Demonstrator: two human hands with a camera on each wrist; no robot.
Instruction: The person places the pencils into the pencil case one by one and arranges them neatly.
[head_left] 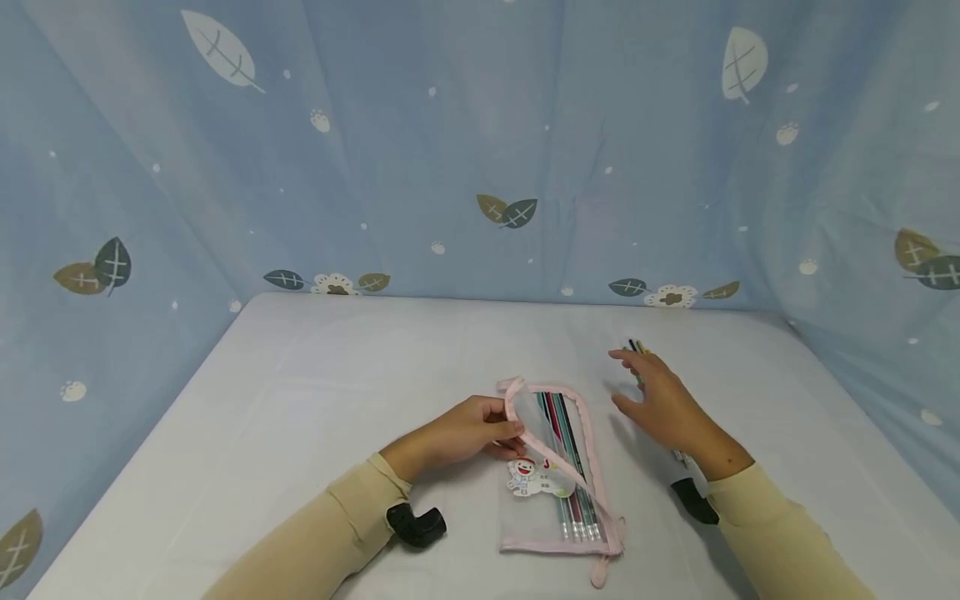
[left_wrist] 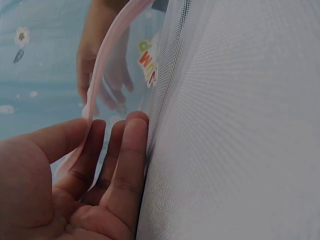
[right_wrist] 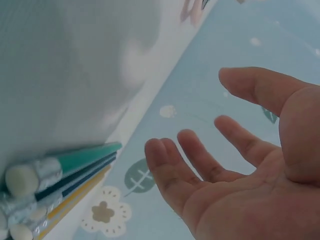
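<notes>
A clear mesh pencil case (head_left: 525, 523) with pink trim and a cartoon sticker (head_left: 525, 477) lies on the white table. Several pencils (head_left: 581, 454) are inside it, eraser ends toward the person. My left hand (head_left: 467, 429) pinches the case's pink edge (left_wrist: 102, 60) between thumb and fingers, holding the upper layer lifted and folded back. To the right, my right hand (head_left: 663, 404) hovers with fingers spread, holding nothing. Beneath it lie loose pencils (head_left: 637, 346), mostly hidden in the head view; green, dark blue and yellow pencils (right_wrist: 87, 159) with erasers show in the right wrist view.
The white tabletop (head_left: 300, 400) meets a blue leaf-print curtain (head_left: 420, 150) at the back and both sides. A pink zipper pull (head_left: 599, 573) hangs off the case's near right corner. Black mounts (head_left: 416, 527) sit at both wrists.
</notes>
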